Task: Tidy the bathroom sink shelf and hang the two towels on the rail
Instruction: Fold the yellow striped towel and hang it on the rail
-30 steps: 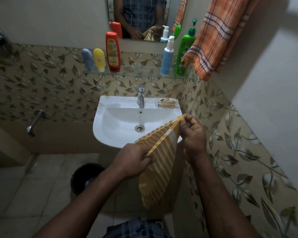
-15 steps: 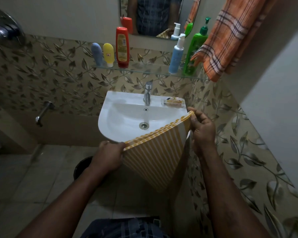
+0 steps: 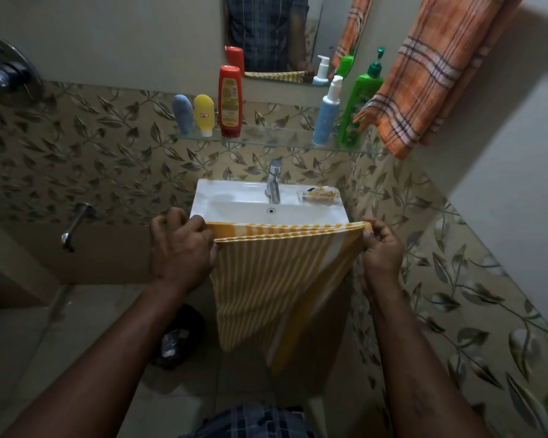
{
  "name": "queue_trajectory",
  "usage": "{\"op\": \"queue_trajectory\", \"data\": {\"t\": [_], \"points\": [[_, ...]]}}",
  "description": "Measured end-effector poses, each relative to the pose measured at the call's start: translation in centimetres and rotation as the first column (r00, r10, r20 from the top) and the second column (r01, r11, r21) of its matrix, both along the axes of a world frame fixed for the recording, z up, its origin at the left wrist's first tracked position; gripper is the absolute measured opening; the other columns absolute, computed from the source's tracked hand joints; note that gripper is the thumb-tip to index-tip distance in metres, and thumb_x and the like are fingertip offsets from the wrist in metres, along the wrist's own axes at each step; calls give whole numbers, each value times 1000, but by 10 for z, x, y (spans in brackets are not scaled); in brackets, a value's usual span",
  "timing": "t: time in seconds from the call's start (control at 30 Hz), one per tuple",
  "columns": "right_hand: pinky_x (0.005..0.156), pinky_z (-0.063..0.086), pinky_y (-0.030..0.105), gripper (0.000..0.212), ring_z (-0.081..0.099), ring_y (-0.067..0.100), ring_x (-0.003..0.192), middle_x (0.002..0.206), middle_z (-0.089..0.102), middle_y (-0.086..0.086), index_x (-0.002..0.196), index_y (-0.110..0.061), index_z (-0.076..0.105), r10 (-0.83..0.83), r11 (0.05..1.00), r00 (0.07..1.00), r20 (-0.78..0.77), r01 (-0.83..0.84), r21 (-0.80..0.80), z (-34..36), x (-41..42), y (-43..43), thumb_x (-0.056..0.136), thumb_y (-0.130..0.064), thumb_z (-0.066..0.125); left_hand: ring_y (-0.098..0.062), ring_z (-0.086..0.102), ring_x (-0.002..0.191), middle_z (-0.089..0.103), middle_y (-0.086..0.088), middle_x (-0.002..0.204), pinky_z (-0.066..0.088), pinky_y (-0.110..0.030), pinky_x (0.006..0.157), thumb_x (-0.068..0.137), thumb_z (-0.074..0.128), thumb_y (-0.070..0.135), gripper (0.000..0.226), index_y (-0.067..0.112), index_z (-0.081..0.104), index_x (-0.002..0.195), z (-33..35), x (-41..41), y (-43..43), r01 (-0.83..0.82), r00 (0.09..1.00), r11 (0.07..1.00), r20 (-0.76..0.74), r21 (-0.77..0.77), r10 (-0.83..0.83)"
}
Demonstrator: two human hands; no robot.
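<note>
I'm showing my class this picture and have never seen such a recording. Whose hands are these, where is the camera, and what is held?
No machine here: a person wears a camera on the head, looking down at their own arms. The left hand and right hand each hold a top corner of a yellow striped towel, stretched before the sink. Above, a glass shelf carries toiletry bottles; an orange checked towel hangs at the right.

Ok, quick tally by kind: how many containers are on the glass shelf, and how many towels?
Squeeze bottles: 3 (blue bottle, yellow bottle, red bottle)
Pump bottles: 2 (light-blue pump, green pump)
Towels: 2 (yellow striped towel, orange checked towel)
Total: 7
</note>
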State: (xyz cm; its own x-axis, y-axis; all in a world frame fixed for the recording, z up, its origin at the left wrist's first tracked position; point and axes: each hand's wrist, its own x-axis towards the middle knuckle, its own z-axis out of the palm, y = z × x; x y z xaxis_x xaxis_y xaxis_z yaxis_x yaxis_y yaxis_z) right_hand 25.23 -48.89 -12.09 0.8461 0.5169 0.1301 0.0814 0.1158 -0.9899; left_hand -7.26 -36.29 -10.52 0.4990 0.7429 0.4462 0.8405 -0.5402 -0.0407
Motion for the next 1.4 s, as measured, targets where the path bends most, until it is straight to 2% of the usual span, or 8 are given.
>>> {"op": "queue_trajectory", "data": {"t": [0.17, 0.37, 0.73, 0.87, 1.03, 1.13, 1.27, 1.4], "points": [[71, 54, 18, 23, 67, 6, 83, 96, 73, 2, 107, -17, 72, -43, 998, 999, 23, 44, -34, 4, -7, 4, 104, -1, 56, -37, 47, 109, 67, -2, 112, 37, -50, 87, 75, 87, 41, 23, 21, 82, 86, 5, -15, 14, -67, 996, 997, 53, -47, 70], [80, 56, 31, 23, 67, 17, 94, 99, 73, 3, 104, -20, 71, -67, 996, 996, 53, 70, -56, 3, -10, 3, 105, -3, 56, -36, 61, 91, 76, -3, 82, 46, -44, 77, 75, 91, 28, 17, 17, 79, 80, 12, -20, 29, 18, 968, 989, 250, -145, 19], [70, 51, 14, 21, 64, -1, 81, 94, 70, -6, 108, -16, 71, -68, 995, 996, 54, 71, -68, 0, -12, 2, 106, -3, 54, -34, 72, 79, 77, -8, 80, 55, -37, 65, 82, 86, 43, 23, 22, 78, 88, -8, -19, 43, 56, 954, 930, 295, -362, 57], [66, 49, 7, 19, 63, -7, 76, 94, 68, -8, 112, -12, 69, -146, 988, 987, 69, 149, -51, 1, -7, -2, 106, -2, 54, -13, 64, 70, 72, 3, 73, 44, -27, 61, 78, 91, 26, 16, 22, 75, 79, -6, -12, 36, 195, 855, 827, 505, -527, 119], [69, 49, 12, 28, 62, -9, 73, 90, 67, -4, 100, -17, 68, -171, 983, 976, 131, 179, -50, 4, -1, -5, 97, 9, 56, -19, 61, 71, 70, -15, 79, 47, -32, 69, 85, 83, 8, 16, 18, 70, 84, -10, -6, 33, 429, 633, 724, 752, -540, 186], [74, 52, 23, 39, 64, 4, 77, 89, 70, 3, 90, -22, 69, -168, 984, 982, 85, 173, -52, 3, 2, -4, 92, 13, 52, -19, 66, 77, 72, -5, 82, 51, -32, 72, 85, 82, 5, 19, 21, 74, 90, -11, -6, 34, 436, 709, 764, 704, -475, 32], [80, 52, 27, 37, 66, 11, 86, 93, 74, 1, 93, -22, 75, -178, 981, 981, 80, 183, -70, -1, 8, -3, 97, 6, 52, -31, 69, 79, 71, -5, 86, 54, -37, 69, 81, 88, 10, 17, 14, 82, 96, -16, -8, 48, 416, 881, 863, 362, -286, -304], [88, 57, 35, 40, 68, 13, 92, 95, 74, -1, 90, -28, 75, -169, 982, 980, 103, 176, -63, 3, 6, -1, 99, 4, 53, -28, 68, 74, 71, -1, 79, 49, -34, 62, 86, 85, 41, 25, 17, 81, 84, -17, -10, 53, 353, 924, 913, 229, -204, -306]]}}
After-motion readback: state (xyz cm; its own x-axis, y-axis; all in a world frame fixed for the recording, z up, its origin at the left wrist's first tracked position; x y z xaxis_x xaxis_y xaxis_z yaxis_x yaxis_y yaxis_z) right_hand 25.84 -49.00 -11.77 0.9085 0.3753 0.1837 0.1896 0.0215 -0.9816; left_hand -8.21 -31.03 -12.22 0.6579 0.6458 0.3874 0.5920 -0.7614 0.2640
